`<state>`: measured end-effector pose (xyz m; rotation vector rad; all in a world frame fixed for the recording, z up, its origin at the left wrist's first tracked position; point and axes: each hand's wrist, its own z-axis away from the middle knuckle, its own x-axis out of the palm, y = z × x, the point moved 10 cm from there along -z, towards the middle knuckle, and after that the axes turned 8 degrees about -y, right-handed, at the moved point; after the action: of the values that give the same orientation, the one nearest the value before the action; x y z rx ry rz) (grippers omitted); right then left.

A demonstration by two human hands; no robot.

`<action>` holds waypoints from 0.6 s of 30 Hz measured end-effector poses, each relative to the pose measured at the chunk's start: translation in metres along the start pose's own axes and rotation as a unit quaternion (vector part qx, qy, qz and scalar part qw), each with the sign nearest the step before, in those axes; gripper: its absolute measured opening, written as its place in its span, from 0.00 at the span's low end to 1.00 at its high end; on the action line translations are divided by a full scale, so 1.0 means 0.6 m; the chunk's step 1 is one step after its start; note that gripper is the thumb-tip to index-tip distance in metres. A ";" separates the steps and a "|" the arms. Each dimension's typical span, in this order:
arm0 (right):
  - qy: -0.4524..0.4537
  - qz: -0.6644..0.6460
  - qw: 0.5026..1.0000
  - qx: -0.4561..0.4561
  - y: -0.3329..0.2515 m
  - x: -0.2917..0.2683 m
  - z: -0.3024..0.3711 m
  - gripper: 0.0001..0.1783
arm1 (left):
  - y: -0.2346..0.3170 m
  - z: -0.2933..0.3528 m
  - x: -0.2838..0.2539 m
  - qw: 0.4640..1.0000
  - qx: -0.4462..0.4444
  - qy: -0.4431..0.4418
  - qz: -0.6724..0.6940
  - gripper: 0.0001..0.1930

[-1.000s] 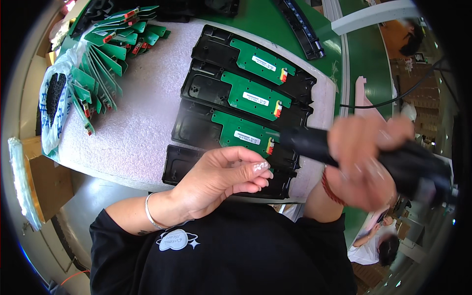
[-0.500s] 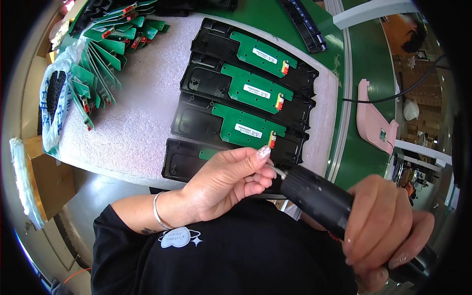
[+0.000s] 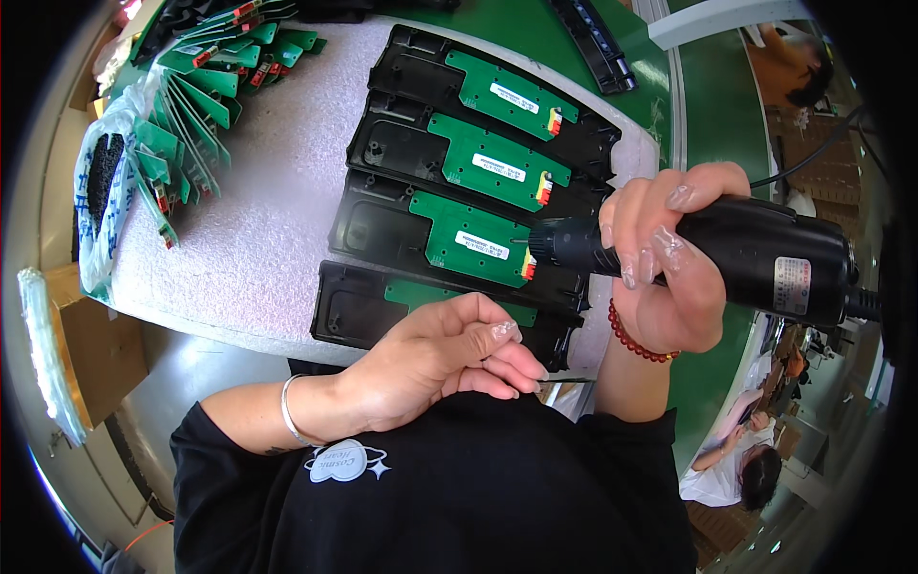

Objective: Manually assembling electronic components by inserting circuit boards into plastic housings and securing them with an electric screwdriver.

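My right hand is wrapped round a black electric screwdriver, held almost level with its nose pointing left. Its thin bit reaches over the right part of a green circuit board, by a red, white and yellow connector; whether it touches is unclear. That board lies in a black plastic housing, third in a row of several alike. In front of the nearest housing, my left hand is closed, thumb against fingers, around something small and dark I cannot make out. It partly covers that housing's board.
The housings rest on a pale foam pad on a green table. At the left, many loose green boards fan out beside a plastic bag. A black strip-shaped part lies at the back. Another person sits at the lower right.
My right hand has swung the screwdriver up and away from my left fingers, bringing its bit over the third board. The left hand stays near the nearest housing, slightly lower.
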<state>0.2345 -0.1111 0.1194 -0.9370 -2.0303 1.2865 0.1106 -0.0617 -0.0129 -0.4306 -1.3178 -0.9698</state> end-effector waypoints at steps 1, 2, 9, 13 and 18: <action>0.001 0.003 1.000 0.005 0.002 0.001 -0.002 0.12 | 0.004 0.001 0.003 1.000 0.002 -0.008 -0.014 0.11; 0.002 0.005 1.000 0.009 0.004 0.002 -0.003 0.12 | 0.006 0.001 0.005 0.999 0.003 -0.016 -0.028 0.10; -0.002 0.018 0.999 0.027 0.016 0.011 -0.009 0.11 | 0.025 0.008 -0.006 0.997 0.048 0.053 -0.020 0.06; -0.002 0.005 1.000 0.015 0.004 0.015 -0.008 0.11 | 0.029 0.010 -0.013 0.995 0.065 0.069 -0.002 0.05; -0.073 -0.057 0.993 -0.069 -0.132 0.041 0.006 0.15 | 0.030 0.002 -0.013 0.994 0.077 0.050 0.066 0.08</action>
<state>0.1959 -0.1170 0.1929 -0.7936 -2.2743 1.1965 0.1244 -0.0484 -0.0156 -0.3404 -1.2473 -0.7642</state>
